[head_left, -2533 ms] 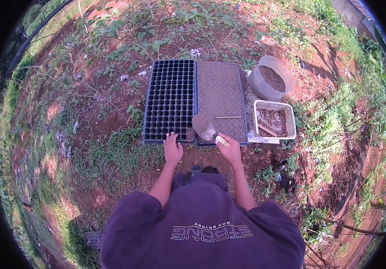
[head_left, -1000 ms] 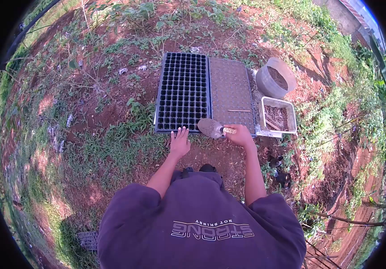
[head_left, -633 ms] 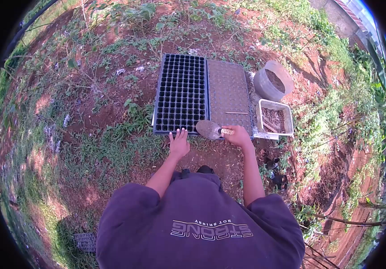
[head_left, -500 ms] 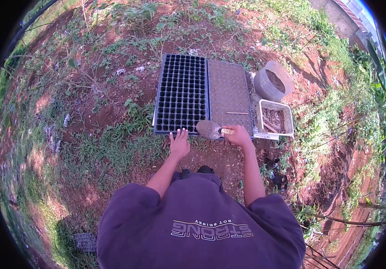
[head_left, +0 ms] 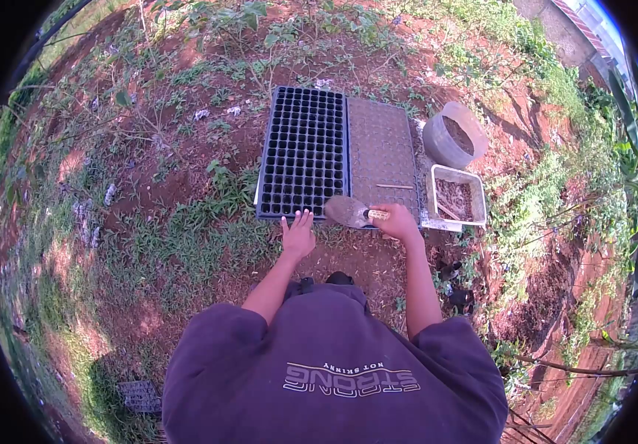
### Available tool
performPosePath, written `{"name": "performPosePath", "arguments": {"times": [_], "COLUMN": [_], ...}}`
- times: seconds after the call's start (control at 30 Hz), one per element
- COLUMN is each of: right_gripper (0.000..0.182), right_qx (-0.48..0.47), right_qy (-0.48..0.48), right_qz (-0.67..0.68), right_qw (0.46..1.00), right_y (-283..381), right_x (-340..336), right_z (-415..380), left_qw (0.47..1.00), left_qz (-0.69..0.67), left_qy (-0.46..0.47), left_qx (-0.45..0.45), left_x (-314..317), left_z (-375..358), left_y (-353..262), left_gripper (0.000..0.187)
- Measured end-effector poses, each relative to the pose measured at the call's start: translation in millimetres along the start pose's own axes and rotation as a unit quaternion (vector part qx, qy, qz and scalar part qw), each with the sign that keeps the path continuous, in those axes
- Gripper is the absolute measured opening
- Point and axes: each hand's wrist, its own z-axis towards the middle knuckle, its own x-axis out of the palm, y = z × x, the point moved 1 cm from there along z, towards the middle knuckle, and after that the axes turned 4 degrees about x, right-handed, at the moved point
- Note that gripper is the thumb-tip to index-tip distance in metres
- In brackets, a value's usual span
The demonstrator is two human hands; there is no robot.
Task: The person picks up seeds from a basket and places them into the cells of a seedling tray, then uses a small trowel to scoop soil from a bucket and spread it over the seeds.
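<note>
My right hand (head_left: 399, 220) is closed round the handle of a trowel (head_left: 346, 212). Its wide blade, with soil on it, points left over the near edge where two trays meet. One is a black seedling tray (head_left: 305, 152) whose rows of cells look dark and unfilled. Beside it on the right, a second tray (head_left: 380, 144) has cells filled level with brown soil. A thin stick (head_left: 394, 186) lies across that soil. At the black tray's near edge rests my left hand (head_left: 299, 237), fingers spread and touching the rim, holding nothing.
To the right stand a translucent round bucket (head_left: 437, 145) with soil inside and a rectangular white container (head_left: 480, 196) holding small brown pieces and a stick. Weeds and bare reddish earth surround the trays. Another tray (head_left: 140, 397) lies on the grass at lower left.
The whole view has shifted slightly to the right. The black tray appears a touch farther from me. Both hands keep nearly the same place, the trowel still in my right hand.
</note>
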Motion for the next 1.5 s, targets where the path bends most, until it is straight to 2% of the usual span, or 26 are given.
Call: {"name": "performPosePath", "arguments": {"times": [0.27, 0.37, 0.53, 1.17, 1.23, 1.37, 1.5], "right_gripper": [0.042, 0.042, 0.041, 0.035, 0.034, 0.034, 0.034], "right_qx": [0.004, 0.033, 0.006, -0.018, -0.030, -0.050, -0.024], "right_qy": [0.006, 0.016, -0.001, -0.020, -0.033, -0.061, -0.126], "right_qz": [-0.005, -0.011, -0.022, -0.138, -0.148, -0.133, -0.066], "right_qw": [1.000, 0.999, 1.000, 0.990, 0.988, 0.988, 0.989], "right_y": [8.7, 10.3, 6.9, 33.1, 33.0, 24.5, 8.8], "right_x": [-10.5, -12.8, -9.7, -17.7, -18.6, -16.3, 8.7], "right_z": [-2.6, -3.0, 0.3, -8.4, -10.4, -13.3, -13.4], "left_qw": [1.000, 1.000, 1.000, 0.999, 0.999, 0.999, 0.999], "left_qz": [-0.001, -0.004, -0.012, -0.028, -0.034, -0.029, -0.029], "left_qy": [-0.011, -0.017, 0.010, 0.003, -0.028, 0.000, 0.005], "left_qx": [0.000, 0.000, -0.017, -0.014, -0.001, -0.013, -0.013], "left_x": [4.2, 4.9, 0.1, -0.3, -0.3, -1.6, -2.8], "left_z": [1.0, 0.5, 0.3, -2.3, -3.0, -2.1, -2.4], "left_y": [0.7, 0.0, -3.0, -0.5, 0.1, 0.4, 0.0], "left_gripper": [0.062, 0.062, 0.066, 0.065, 0.061, 0.064, 0.064]}}
